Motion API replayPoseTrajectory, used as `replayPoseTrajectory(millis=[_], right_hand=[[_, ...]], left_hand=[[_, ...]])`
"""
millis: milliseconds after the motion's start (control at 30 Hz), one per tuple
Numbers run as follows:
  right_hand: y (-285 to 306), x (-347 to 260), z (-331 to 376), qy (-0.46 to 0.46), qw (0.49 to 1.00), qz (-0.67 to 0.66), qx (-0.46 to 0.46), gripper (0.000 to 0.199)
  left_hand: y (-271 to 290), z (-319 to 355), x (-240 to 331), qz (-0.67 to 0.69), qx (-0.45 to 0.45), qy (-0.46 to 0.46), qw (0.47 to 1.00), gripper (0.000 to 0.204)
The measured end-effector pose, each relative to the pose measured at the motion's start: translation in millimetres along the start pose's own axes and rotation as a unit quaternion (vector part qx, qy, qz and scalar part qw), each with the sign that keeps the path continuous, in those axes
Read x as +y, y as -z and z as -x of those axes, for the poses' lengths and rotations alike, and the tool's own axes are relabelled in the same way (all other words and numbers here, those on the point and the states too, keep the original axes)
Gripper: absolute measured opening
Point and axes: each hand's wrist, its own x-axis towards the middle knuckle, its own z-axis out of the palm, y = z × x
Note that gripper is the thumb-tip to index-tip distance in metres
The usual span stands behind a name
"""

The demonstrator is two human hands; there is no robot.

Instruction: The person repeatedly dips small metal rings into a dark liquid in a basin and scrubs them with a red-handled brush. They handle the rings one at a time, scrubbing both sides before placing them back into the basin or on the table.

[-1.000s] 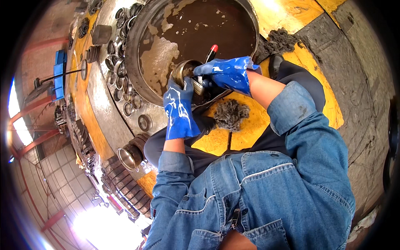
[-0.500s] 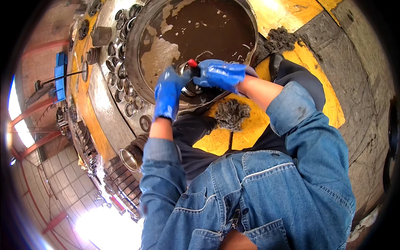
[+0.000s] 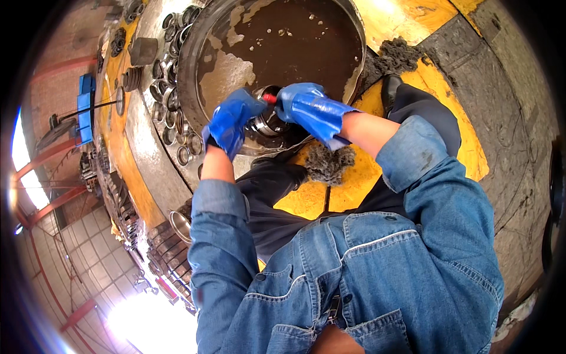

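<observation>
In the head view my two blue-gloved hands meet over the near edge of a wide round metal pan (image 3: 190, 76) of dark liquid. My right hand (image 3: 309, 112) is closed on a red-ended tool (image 3: 269, 98); its working end is hidden. A shiny round metal ring (image 3: 270, 125) sits tilted just below the hands, inside the pan's near side. My left hand (image 3: 234, 120) is closed at the ring's left edge, its fingertips partly out of sight.
Several metal rings (image 3: 170, 99) crowd the bench left of the pan. A grey clump of fibrous waste (image 3: 330, 164) lies on the yellow floor between my legs, and another dark clump (image 3: 398, 56) sits right of the pan. A metal cup (image 3: 180, 226) stands by my left forearm.
My left hand has tilted and shifted left, its forearm moving with it. The right hand has turned slightly, the red end has dropped a little, and more of the ring shows.
</observation>
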Motion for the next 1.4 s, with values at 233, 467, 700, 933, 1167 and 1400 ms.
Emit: replayPoseTrajectory(millis=[233, 467, 700, 933, 1167, 1400], right_hand=[[15, 33, 28, 0.074, 0.965, -0.25, 0.005, 0.037], [20, 42, 34, 0.135, 0.937, -0.316, -0.059, 0.038], [-7, 10, -5, 0.074, 0.996, 0.034, 0.021, 0.03], [32, 29, -5, 0.062, 0.978, 0.143, 0.14, 0.021], [59, 28, 2, -0.089, 0.99, -0.057, 0.098, 0.04], [48, 36, -8, -0.105, 0.992, -0.036, 0.056, 0.038]], left_hand=[[-41, 38, 27, -0.038, 0.17, 0.083, 0.981, 0.078], [-59, 63, 21, -0.002, 0.206, 0.1, 0.973, 0.066], [-12, -23, -35, 0.066, 0.045, -0.083, 0.993, 0.063], [-1, -5, 22, -0.143, 0.013, -0.013, 0.989, 0.063], [2, 46, 53, -0.312, -0.011, -0.094, 0.946, 0.045], [-22, 24, -9, -0.53, 0.143, -0.374, 0.748, 0.027]])
